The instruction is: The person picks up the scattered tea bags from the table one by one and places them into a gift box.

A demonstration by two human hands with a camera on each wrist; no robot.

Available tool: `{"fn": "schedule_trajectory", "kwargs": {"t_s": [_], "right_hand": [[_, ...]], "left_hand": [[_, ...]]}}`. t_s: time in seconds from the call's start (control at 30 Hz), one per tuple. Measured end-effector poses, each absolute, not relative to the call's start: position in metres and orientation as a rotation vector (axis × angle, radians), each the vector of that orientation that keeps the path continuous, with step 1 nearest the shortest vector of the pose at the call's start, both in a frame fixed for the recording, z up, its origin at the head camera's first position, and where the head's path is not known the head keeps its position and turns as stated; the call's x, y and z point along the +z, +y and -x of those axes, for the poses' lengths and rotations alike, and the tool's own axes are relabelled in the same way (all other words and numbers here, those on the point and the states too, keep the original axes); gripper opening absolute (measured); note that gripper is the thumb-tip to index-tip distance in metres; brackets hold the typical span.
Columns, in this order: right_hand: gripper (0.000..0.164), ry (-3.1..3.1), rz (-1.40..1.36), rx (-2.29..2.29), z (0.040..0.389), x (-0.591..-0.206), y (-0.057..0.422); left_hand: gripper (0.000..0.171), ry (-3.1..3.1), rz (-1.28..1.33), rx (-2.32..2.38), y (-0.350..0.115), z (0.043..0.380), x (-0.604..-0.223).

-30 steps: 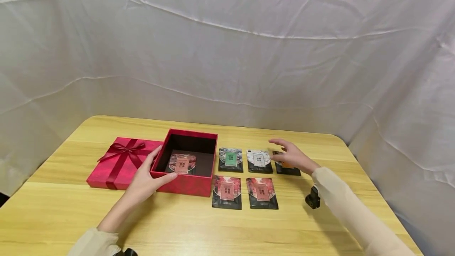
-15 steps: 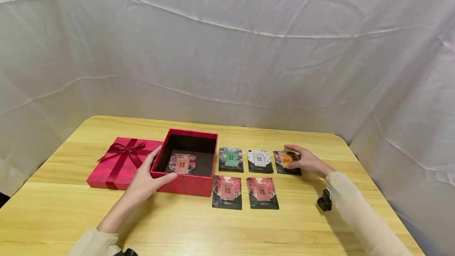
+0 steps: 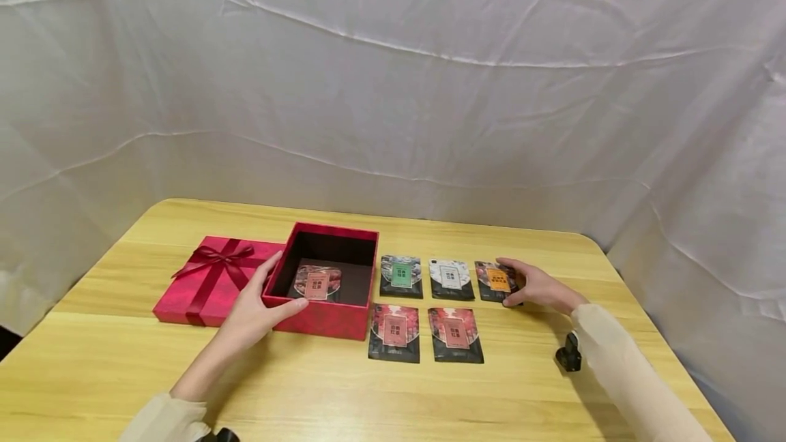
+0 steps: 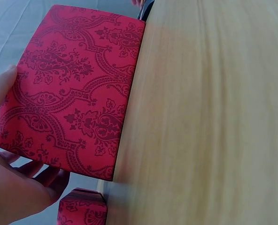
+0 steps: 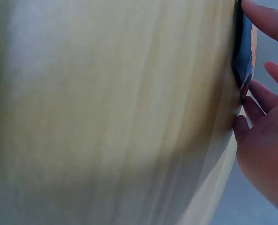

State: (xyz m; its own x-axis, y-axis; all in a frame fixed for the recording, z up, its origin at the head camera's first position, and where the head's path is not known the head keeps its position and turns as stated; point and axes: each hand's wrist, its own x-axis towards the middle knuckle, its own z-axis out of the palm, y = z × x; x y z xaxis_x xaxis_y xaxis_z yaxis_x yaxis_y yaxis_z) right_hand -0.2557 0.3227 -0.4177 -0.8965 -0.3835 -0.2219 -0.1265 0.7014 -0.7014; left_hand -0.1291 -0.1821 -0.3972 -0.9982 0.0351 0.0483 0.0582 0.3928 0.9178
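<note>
R hand (image 3: 543, 290) at 3 o'clock edge of orange-label packet (image 3: 491, 283), touching; pkt lies flat on table (image 3: 430, 404), approx 9–10 o'clock from palm. Fingers bent, thumb at near corner; can't tell if pinching. R forearm in from 5 o'clock. L hand (image 3: 247, 312) grips red box (image 3: 338, 321) at its 7–8 o'clock corner, thumb on near wall, fingers along left side; L forearm from 7 o'clock. White-label pkt (image 3: 451, 280) just beside orange one, 9 o'clock.
</note>
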Motion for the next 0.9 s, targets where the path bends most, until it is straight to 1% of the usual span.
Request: {"fn": "schedule_trajectory", "kwargs": {"t_s": [0.37, 0.6, 0.9], "right_hand": [[0.091, 2.685, 0.507, -0.933, 0.252, -0.422, 0.319], [0.089, 2.827, 0.488, -0.789, 0.248, -0.422, 0.316], [0.088, 2.857, 0.479, -0.811, 0.243, -0.418, 0.313]], "left_hand": [[0.094, -2.615, 0.086, -1.705, -0.182, 0.13, -0.394], [0.094, -2.611, 0.095, -1.711, -0.181, 0.131, -0.396], [0.093, -2.6, 0.087, -1.719, -0.181, 0.129, -0.397]]}}
